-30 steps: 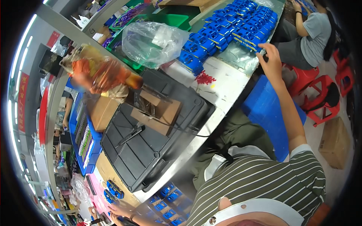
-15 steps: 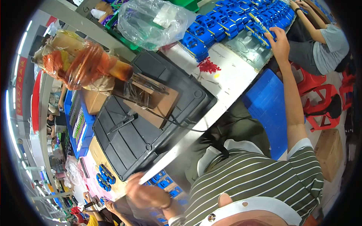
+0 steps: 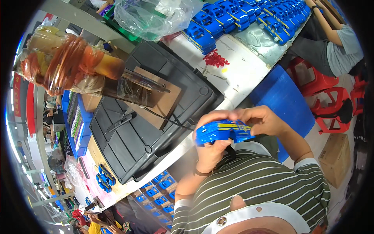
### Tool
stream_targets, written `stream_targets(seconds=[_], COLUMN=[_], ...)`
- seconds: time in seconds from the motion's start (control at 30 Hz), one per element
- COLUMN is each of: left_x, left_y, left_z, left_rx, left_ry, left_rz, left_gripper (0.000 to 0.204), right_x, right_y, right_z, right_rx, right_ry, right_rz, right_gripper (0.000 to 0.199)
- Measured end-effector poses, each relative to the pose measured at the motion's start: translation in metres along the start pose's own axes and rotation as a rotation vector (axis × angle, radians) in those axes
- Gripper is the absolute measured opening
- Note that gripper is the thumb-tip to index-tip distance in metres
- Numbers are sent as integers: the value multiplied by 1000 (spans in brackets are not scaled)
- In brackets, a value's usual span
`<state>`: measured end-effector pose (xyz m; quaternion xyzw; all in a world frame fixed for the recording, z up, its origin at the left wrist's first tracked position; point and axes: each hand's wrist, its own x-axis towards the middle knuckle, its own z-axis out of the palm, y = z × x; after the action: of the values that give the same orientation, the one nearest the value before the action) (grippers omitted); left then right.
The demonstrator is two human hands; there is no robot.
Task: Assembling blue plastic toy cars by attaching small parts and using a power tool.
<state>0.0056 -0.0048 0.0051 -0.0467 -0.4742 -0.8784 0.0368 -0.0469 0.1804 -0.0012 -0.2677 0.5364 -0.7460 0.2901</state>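
Note:
A blue plastic toy car shell (image 3: pixel 212 133) with yellow stripes is held up in front of my striped shirt, just off the table's near edge. My left hand (image 3: pixel 209 155) grips its left end, thumb below and fingers over the top. At its right end, my right hand (image 3: pixel 269 121) has its fingers and thumb closed on the shell. The underside of the shell is mostly hidden. Several rows of similar blue shells (image 3: pixel 278 25) stand at the far right of the table, and small red pieces (image 3: pixel 215 58) lie in a pile beside them.
Left of my hands, a large black plastic case (image 3: pixel 124 156) carries a brown board (image 3: pixel 163 109) and a tape-wrapped cylindrical device (image 3: pixel 66 64) with a cable. A clear plastic bag (image 3: pixel 154 17) lies behind. Blue shells fill a tray (image 3: pixel 156 195) below left. Red stools (image 3: pixel 331 111) and another person sit right.
My right hand has come back from the far rows to my chest, bringing a blue shell. My left hand has risen from the lower left and taken hold of it too.

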Motion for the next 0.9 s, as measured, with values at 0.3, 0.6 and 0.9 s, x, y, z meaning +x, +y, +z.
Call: stream_targets(seconds=[0.3,0.6,0.9], left_x=[-6,-4,7], left_y=[16,21,19], left_z=[-6,-11,-9], left_rx=[108,353,457], left_ry=[-55,-106,-93], left_rz=[124,147,168], left_gripper=[43,47,54], right_x=[94,104,91], right_y=[12,18,-25], right_z=[-94,-104,-54], right_rx=[-1457,-1120,-381], right_ry=[320,362,388], right_rz=[-395,-269,50], right_gripper=[12,12,17])
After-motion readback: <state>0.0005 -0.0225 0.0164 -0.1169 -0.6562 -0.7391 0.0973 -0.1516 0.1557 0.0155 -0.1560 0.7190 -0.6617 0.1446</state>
